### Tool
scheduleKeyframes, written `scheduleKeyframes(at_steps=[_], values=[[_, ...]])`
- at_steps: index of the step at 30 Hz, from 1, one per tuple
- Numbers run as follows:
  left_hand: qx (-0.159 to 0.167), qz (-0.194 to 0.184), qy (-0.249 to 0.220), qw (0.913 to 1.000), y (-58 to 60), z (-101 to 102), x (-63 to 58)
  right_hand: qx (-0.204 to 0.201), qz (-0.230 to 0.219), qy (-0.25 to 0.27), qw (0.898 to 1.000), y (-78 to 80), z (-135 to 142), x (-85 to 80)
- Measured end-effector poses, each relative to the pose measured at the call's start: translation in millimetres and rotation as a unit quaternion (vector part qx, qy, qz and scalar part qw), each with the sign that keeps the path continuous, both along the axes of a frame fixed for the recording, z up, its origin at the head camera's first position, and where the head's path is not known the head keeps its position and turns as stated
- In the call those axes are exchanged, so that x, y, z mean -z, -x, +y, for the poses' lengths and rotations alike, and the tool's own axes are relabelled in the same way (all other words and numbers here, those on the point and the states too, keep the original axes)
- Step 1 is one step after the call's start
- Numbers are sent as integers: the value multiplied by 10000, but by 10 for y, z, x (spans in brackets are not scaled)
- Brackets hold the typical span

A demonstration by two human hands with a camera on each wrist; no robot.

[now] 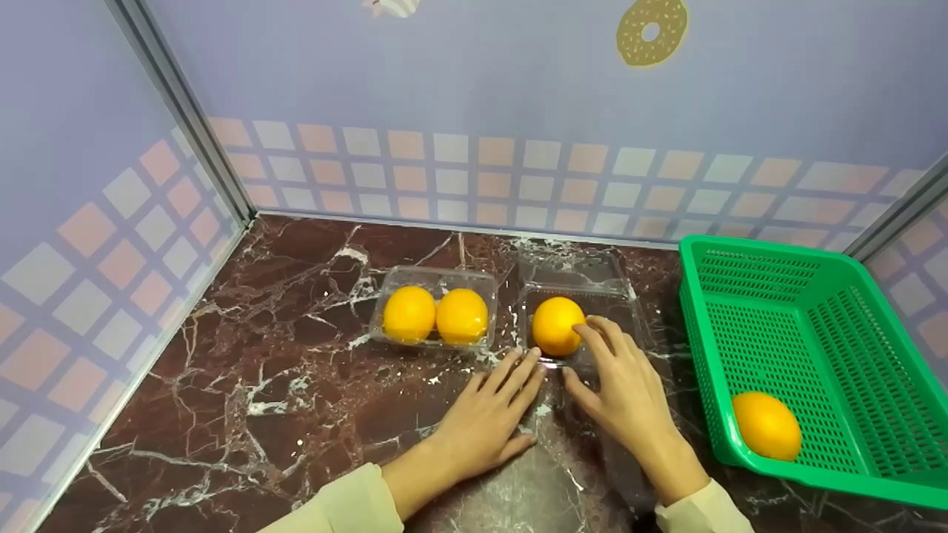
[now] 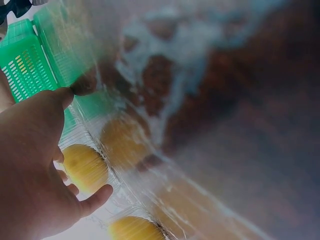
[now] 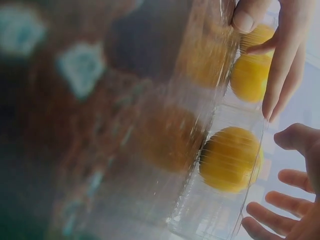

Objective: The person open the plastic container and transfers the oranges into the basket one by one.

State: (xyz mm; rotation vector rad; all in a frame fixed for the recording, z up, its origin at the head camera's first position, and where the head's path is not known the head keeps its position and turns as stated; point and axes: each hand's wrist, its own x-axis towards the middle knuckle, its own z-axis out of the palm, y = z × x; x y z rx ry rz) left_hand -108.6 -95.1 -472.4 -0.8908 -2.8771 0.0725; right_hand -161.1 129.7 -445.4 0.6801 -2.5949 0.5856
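The single orange [image 1: 558,326] sits inside the clear container [image 1: 615,305], toward its nine o'clock side, with the container's lid [image 1: 574,268] laid back at twelve o'clock. The right hand [image 1: 626,381] comes in from five o'clock, its grip apart, with one fingertip at the orange's three o'clock edge; whether it presses the fruit I cannot tell. The left hand [image 1: 485,418] reaches up from seven o'clock, its grip also apart, fingers extended and fingertips at the container's near rim, around seven o'clock. At nine o'clock, just beside this container, a second clear container [image 1: 449,278] holds two oranges [image 1: 462,317] side by side. At three o'clock stands a green basket [image 1: 700,355], with another orange [image 1: 766,427] in its seven o'clock corner. Everything rests on a dark red, white-veined surface [image 1: 252,451]. Beyond, at twelve o'clock, rises a lilac wall [image 1: 474,81] with pink and white squares.
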Motion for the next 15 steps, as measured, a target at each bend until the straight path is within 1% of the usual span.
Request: scheduleKeyframes(at_steps=[8,11,15], values=[[5,-72,-100,9999,-3,-7,14,11,-13,8,10000,24,-40,27],[-11,-129,-108,9999,-2,-3,7,30,-15,64,10000,43,-63,28],[-16,-109,-68,9999,-2,5,0,-4,-30,135,9999,67,-99,35]])
